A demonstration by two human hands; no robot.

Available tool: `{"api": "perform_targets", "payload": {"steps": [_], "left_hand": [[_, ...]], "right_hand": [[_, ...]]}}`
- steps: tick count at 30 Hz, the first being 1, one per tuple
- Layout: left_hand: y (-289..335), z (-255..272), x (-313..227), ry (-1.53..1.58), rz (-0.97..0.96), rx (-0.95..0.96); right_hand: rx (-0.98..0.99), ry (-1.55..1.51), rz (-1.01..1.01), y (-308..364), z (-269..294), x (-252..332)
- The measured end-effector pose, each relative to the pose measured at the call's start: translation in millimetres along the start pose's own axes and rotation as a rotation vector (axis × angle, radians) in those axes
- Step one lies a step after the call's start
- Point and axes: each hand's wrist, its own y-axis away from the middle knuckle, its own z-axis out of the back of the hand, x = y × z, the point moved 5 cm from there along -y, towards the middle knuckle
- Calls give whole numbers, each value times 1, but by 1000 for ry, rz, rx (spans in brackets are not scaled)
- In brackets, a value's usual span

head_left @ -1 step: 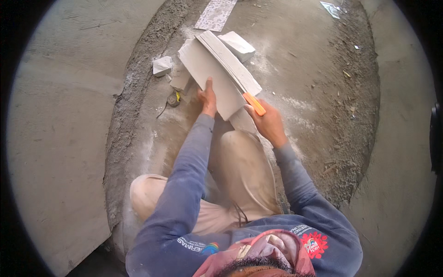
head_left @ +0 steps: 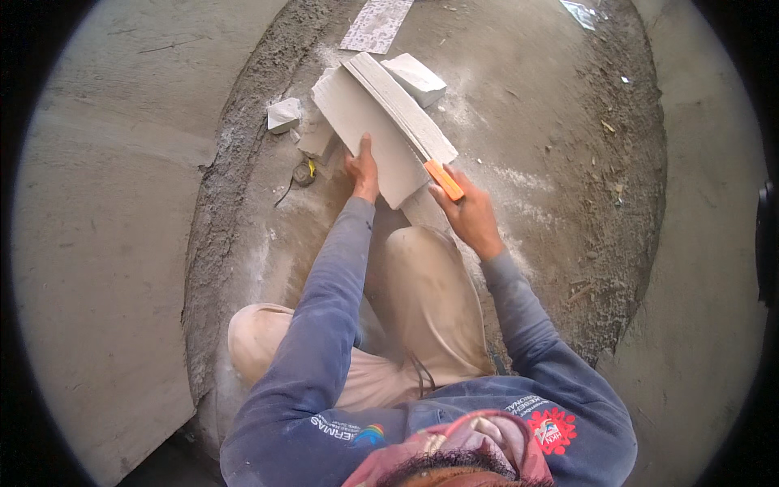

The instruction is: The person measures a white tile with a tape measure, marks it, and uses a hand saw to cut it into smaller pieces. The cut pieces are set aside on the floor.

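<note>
A pale lightweight concrete block lies tilted in front of my knees, its narrow side marked with long parallel grooves. My left hand grips its lower left edge, thumb on the broad face and the other fingers mostly hidden beneath. In my right hand is an orange-handled tool, held at the block's near right corner. The tool's far end meets the grooved side; I cannot make out its blade clearly. My right fingers are partly curled around the handle.
A white block piece sits behind the block, and a smaller chunk lies left. Near it are a grey block piece and a tape measure. A patterned sheet lies far off. Rough mortar ridges border the dusty floor.
The fingers of my right hand look slightly looser on the orange handle. The block and my left hand stay in place.
</note>
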Motion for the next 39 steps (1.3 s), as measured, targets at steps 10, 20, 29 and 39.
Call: {"api": "perform_targets", "payload": {"steps": [10, 20, 29, 39], "left_hand": [[-15, -7, 3, -56, -81, -16], [-19, 22, 1, -84, -170, -85], [-39, 34, 3, -66, -89, -67], [-12, -9, -5, -67, -57, -54]], "right_hand": [[-106, -23, 73, -109, -52, -1], [-236, -57, 244, 7, -17, 12], [-98, -13, 68, -76, -71, 5], [-163, 21, 107, -140, -64, 10]]}}
